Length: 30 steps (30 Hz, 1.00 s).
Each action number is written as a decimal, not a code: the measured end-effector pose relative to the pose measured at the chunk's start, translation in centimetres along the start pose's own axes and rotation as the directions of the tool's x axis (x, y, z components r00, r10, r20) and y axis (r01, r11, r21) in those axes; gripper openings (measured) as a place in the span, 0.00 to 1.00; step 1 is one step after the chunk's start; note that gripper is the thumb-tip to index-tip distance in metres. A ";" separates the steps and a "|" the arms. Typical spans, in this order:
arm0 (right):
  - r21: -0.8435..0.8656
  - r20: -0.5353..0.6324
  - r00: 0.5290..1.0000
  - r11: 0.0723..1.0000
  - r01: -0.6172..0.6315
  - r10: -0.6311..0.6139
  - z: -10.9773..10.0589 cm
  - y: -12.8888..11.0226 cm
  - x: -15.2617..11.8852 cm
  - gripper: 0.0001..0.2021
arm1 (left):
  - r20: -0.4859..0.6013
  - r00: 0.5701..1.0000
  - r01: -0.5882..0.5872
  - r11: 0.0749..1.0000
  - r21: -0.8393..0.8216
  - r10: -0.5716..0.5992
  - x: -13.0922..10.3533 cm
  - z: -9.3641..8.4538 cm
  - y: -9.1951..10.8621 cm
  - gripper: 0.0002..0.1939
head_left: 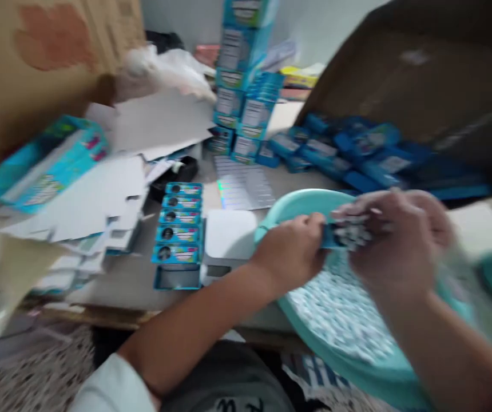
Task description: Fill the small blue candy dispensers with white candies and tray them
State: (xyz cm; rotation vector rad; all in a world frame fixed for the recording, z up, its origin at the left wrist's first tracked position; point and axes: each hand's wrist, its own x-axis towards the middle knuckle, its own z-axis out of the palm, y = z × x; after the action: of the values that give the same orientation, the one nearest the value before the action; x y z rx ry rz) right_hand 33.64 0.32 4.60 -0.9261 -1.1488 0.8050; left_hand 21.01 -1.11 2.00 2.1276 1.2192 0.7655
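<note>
A small blue box (328, 236) is gripped in my left hand (289, 252), with its open end turned right. My right hand (400, 246), somewhat blurred, is cupped around small white pieces (352, 233) at the mouth of that box. Both hands are above a turquoise basin (300, 200) holding many loose white pieces (344, 315). Left of the basin lies a flat white square plate (230, 233). Beside that plate runs a row of several small printed blue boxes (180, 233), the nearest box (177, 277) standing open with a grey interior.
Tall stacks of blue boxes (246, 109) rise at the back. More blue boxes (357, 149) spill from a large dark carton (417, 86). A shiny sheet (246, 183) lies mid-table. Cut white cardboard (95, 200) and a larger blue printed box (48, 166) cover the left side.
</note>
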 end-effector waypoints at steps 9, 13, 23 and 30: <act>-0.028 0.036 0.999 1.000 0.014 -0.013 0.5 -0.7 -0.4 0.18 | -0.019 1.000 -0.018 0.999 0.043 0.019 -0.5 0.4 0.2 0.11; -0.073 0.008 0.999 0.996 -0.042 0.042 0.3 -1.2 -0.4 0.21 | 0.007 0.999 -0.032 0.998 0.061 0.032 -0.5 0.4 0.1 0.13; -0.076 0.004 1.000 0.997 -0.007 0.008 0.8 -1.5 -0.2 0.23 | 0.054 0.997 -0.055 0.998 0.035 0.053 -0.5 0.2 0.4 0.15; -0.035 0.060 0.998 0.999 -0.024 0.026 0.4 -1.7 -0.2 0.23 | 0.056 0.998 -0.037 0.999 0.017 0.036 -0.5 0.3 0.5 0.16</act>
State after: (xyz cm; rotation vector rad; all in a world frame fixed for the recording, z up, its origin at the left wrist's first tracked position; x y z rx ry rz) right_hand 33.28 -0.48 6.13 -0.9512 -1.2091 0.8404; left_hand 21.29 -1.83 2.12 2.1770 1.1651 0.7089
